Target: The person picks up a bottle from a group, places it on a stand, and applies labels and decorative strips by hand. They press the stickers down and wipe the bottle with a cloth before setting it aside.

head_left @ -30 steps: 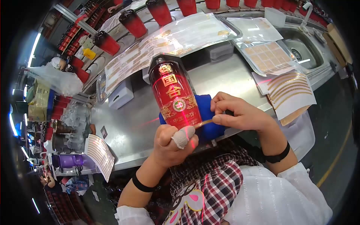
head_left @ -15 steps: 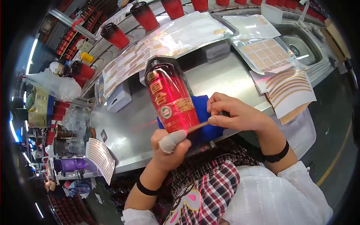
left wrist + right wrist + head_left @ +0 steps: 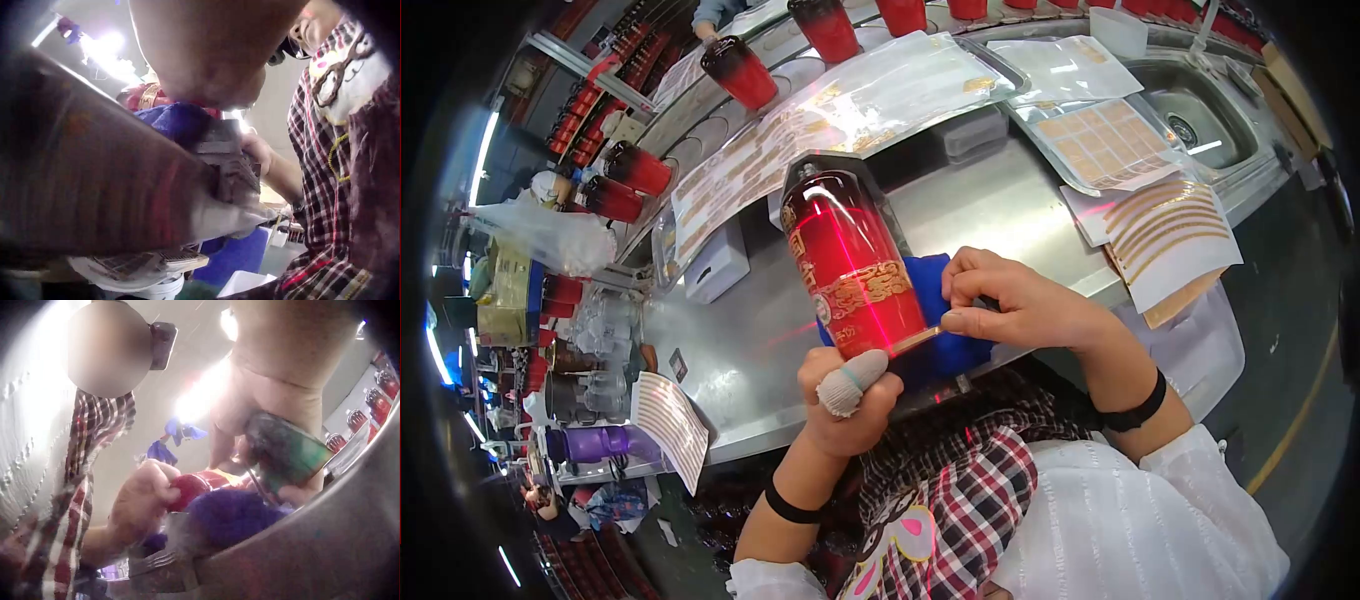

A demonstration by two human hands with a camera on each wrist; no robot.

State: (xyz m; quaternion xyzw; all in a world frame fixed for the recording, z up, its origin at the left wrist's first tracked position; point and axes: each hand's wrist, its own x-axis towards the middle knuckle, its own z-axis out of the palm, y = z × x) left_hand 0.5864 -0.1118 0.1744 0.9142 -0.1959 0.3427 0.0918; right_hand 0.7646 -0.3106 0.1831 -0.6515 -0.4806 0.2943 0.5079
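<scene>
A red bottle [image 3: 855, 265] with a dark shoulder and gold markings lies tilted over a blue cloth [image 3: 960, 350], neck away from the body. The left hand [image 3: 850, 400], one finger wrapped in a pale cover, grips its base. At the base's right side, the right hand [image 3: 1015, 305] pinches the end of a thin gold strip [image 3: 915, 342] running along the bottle's lower edge. In the right wrist view, a dark green object [image 3: 290, 453] is tucked in the right hand [image 3: 275, 394]. The left wrist view shows the left hand [image 3: 206, 56] large and blurred.
Behind the bottle lies a long sheet of gold decals [image 3: 800, 130]. Sheets with curved gold strips [image 3: 1170, 235] and a sink [image 3: 1200, 115] are at the right. Red bottles [image 3: 740, 72] stand along the back; a striped sheet [image 3: 670, 425] overhangs the left edge.
The bottle has turned about its length, carrying its gold characters leftward. The left hand has shifted slightly left, and the right hand a little left too. Bottles along the back have moved.
</scene>
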